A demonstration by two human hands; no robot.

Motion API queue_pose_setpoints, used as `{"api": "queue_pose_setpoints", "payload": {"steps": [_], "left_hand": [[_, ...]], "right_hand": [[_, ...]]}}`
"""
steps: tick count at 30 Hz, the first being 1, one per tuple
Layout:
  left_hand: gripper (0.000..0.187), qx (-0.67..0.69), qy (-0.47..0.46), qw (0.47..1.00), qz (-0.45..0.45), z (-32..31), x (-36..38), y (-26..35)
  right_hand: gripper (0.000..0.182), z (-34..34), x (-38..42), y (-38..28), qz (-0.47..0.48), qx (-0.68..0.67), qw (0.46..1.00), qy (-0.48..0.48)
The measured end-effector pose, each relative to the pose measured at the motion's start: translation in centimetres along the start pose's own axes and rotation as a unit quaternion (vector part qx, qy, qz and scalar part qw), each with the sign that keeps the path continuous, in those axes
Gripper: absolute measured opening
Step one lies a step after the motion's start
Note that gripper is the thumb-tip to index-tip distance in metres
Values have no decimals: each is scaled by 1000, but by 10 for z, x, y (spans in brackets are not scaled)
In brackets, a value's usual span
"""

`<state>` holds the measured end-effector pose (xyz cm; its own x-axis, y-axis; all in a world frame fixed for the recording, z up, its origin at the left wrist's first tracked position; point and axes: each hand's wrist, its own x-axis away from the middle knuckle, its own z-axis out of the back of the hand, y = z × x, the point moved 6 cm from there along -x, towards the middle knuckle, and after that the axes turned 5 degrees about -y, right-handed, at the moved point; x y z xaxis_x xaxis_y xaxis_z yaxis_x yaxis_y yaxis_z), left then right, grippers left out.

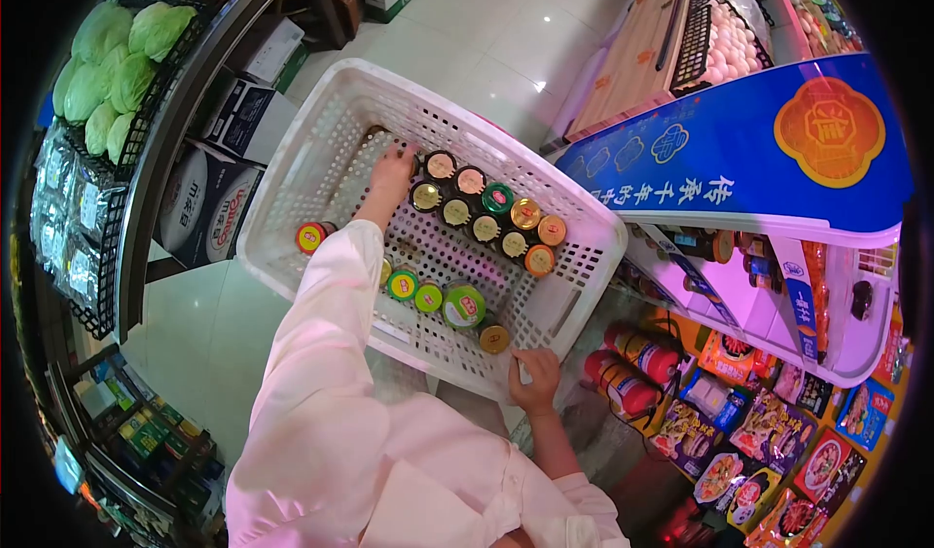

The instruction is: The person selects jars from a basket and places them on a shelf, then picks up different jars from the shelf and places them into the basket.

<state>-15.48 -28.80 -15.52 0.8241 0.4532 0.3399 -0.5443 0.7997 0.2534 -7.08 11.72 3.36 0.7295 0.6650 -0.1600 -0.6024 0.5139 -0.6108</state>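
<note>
White plastic basket (306,164) under both my hands: inside it, my left hand (392,168) reaches down with fingers bent at the end of a double row of jars (456,213); whether they grip one, I cannot tell. My right hand (534,381) is loosely curled at the near rim, just beside a gold-lidded jar (494,339), its hold unclear. Green-lidded jars (464,307) line the near side of the basket, and a red-and-yellow-lidded jar (310,237) sits left of my left forearm. Beyond the basket, a blue display panel (730,149) stands to the right, cabbages (131,81) to the left.
</note>
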Motion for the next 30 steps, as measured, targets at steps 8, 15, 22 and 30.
{"api": "queue_pose_setpoints", "payload": {"steps": [8, 15, 22, 30], "left_hand": [[82, 15, -120, 987, 110, 31, 50, -29], [82, 14, -101, 993, 52, 87, 111, -26], [67, 193, -14, 977, -91, 163, 201, 42], [57, 293, -29, 923, -246, 220, 299, 178]], "right_hand": [[22, -1, 4, 3, 8, -10, 1000, 7], [22, 0, 4, 2, 30, -21, 999, 11], [37, 4, 0, 3, -59, -132, 989, -13], [89, 53, -46, -63, 37, -145, 987, -53]]}}
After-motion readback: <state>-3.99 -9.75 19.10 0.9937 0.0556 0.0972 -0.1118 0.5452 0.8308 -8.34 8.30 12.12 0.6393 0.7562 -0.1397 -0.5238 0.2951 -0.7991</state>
